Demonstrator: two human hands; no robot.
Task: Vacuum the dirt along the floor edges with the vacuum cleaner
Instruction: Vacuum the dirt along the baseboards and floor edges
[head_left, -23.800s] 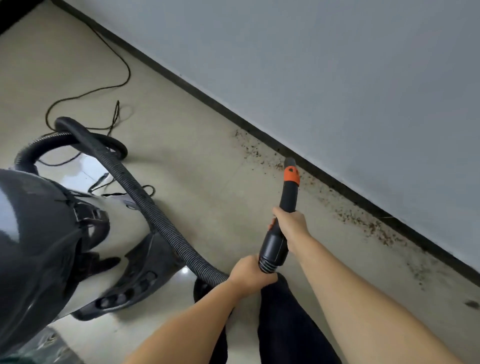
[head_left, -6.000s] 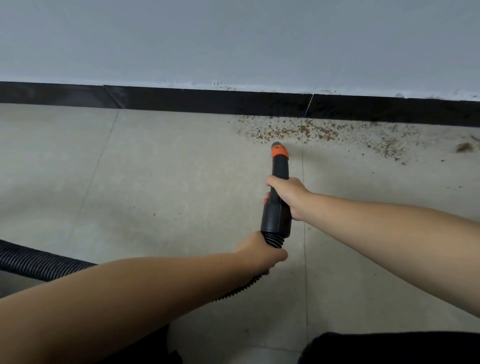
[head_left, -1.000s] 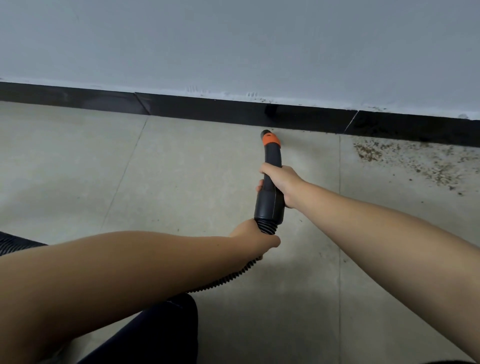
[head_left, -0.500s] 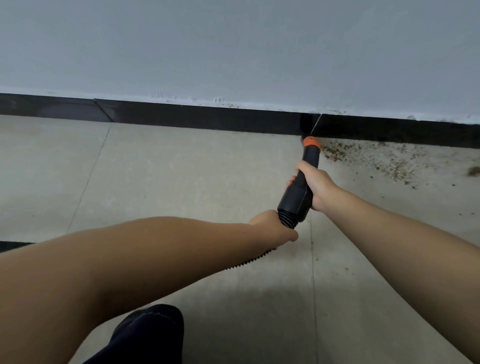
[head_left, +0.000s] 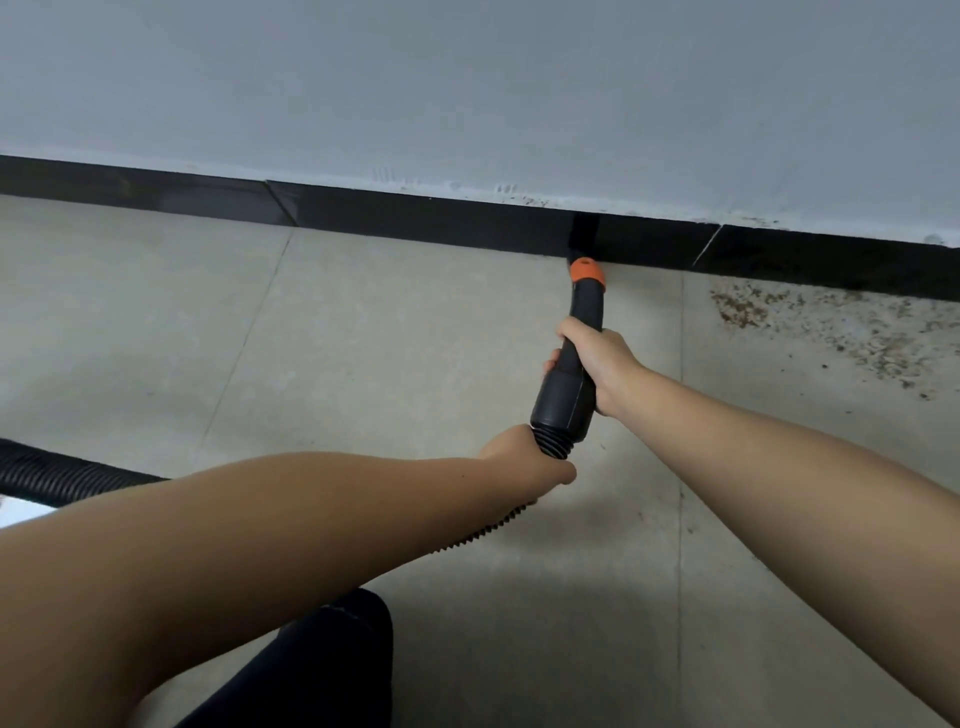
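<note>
Nozzle (head_left: 587, 280) at the skirting (head_left: 415, 221); dirt (head_left: 831, 327) lies to its right.
Right hand (head_left: 597, 361) wraps the nozzle, left hand (head_left: 524, 460) the hose (head_left: 62, 475); skimming risks leaving grit along the edge.

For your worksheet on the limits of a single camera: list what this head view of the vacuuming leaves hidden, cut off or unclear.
- Vacuum body: out of frame; only the hose enters at the left edge.
- Hose middle: hidden behind the left forearm.
- Nozzle mouth: faces the baseboard, so contact is unclear.
- Left hand fingers: curled under the hose.
- Dirt: cut off at the right edge.
- Right hand palm: hidden against the handle.
</note>
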